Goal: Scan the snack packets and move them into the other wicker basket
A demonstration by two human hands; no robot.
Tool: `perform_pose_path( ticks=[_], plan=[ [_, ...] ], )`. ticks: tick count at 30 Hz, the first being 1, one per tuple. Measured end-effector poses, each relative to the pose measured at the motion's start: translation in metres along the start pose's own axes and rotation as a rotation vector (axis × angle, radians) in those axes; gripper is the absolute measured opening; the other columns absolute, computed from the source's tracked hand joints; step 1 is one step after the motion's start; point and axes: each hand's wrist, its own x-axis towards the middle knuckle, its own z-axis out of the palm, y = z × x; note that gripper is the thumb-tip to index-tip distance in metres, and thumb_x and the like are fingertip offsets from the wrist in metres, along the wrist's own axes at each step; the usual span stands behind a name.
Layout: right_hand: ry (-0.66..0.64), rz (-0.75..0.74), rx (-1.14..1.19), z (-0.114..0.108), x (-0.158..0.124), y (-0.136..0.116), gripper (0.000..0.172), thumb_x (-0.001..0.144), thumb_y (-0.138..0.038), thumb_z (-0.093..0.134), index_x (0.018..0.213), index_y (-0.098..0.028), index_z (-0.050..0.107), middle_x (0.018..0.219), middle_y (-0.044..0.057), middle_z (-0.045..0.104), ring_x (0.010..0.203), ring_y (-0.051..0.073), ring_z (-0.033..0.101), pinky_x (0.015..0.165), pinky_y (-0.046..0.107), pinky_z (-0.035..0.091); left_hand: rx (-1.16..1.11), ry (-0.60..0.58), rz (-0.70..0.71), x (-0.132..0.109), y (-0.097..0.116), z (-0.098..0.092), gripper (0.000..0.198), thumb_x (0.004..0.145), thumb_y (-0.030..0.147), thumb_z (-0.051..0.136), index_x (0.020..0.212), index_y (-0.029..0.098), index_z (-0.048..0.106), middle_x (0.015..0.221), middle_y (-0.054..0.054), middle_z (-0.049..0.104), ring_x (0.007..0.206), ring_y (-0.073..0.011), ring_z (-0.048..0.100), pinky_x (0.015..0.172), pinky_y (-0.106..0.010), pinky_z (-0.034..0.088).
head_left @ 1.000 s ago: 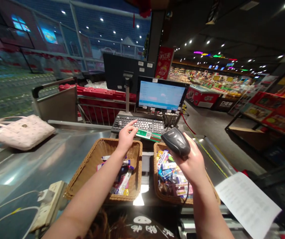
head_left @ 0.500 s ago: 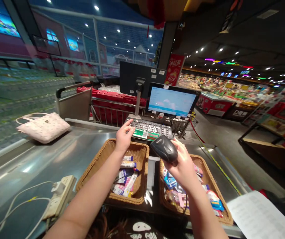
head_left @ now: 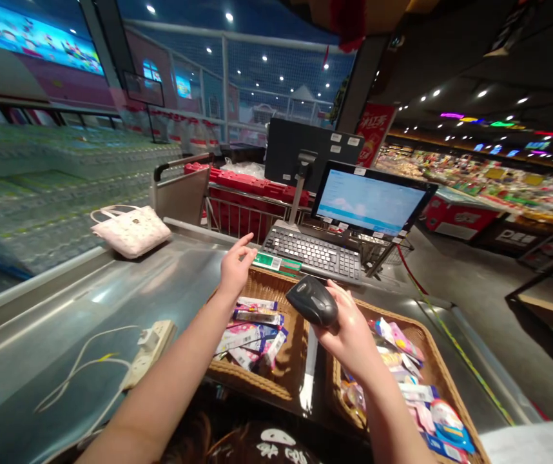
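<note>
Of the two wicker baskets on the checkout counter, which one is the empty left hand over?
The left basket, holding fewer packets. The left hand is above its far rim, beside the keyboard; the right basket lies under the right hand gripping the scanner.

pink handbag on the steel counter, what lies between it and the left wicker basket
In the head view, only bare steel counter lies between the pink handbag and the left wicker basket; the white power strip sits nearer the camera.

A long brushed stainless-steel checkout counter [head_left: 126,303] carries 2 rectangular woven wicker baskets [head_left: 283,377] side by side, a cream power strip with white cables [head_left: 149,343], a pale pink handbag [head_left: 131,231] at its far edge, and a grey computer keyboard [head_left: 314,253].
</note>
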Motion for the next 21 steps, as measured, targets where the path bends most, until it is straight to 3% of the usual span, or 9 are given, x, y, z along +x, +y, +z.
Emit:
perform_pose_path(
  ticks=[5,10,16,21],
  plan=[
    [0.008,-0.003,-0.005,0.01,0.001,0.005,0.04,0.076,-0.015,0.06,0.115,-0.022,0.061,0.128,0.011,0.063,0.14,0.034,0.043,0.114,0.061,0.035,0.025,-0.059,-0.016,-0.006,-0.014,-0.009,0.028,0.084,0.037,0.058,0.062,0.019,0.059,0.132,-0.011,0.065,0.118,-0.0274,0.063,0.108,-0.042,0.042],
    [0.026,0.028,0.0,0.017,0.0,0.009,0.038,0.077,-0.018,0.062,0.114,-0.022,0.063,0.13,0.012,0.062,0.138,0.033,0.046,0.112,0.059,0.039,0.074,-0.221,-0.026,-0.02,-0.032,-0.013,0.029,0.084,0.038,0.057,0.062,0.019,0.061,0.129,-0.013,0.067,0.113,-0.0273,0.066,0.105,-0.043,0.044],
    [0.037,0.095,-0.013,0.023,-0.002,0.009,0.032,0.078,-0.023,0.063,0.11,-0.021,0.065,0.128,0.012,0.063,0.136,0.034,0.048,0.111,0.058,0.041,0.114,-0.548,-0.077,-0.041,-0.045,-0.004,0.025,0.082,0.033,0.057,0.061,0.02,0.062,0.128,-0.009,0.067,0.111,-0.026,0.066,0.102,-0.042,0.046],
    [0.062,0.114,-0.013,0.027,-0.004,0.009,0.031,0.079,-0.023,0.063,0.11,-0.021,0.066,0.126,0.012,0.065,0.133,0.034,0.051,0.109,0.057,0.043,0.207,-0.942,-0.048,-0.063,-0.06,0.018,0.023,0.08,0.027,0.057,0.059,0.019,0.063,0.124,-0.007,0.07,0.106,-0.0243,0.067,0.094,-0.035,0.05]
  ],
)
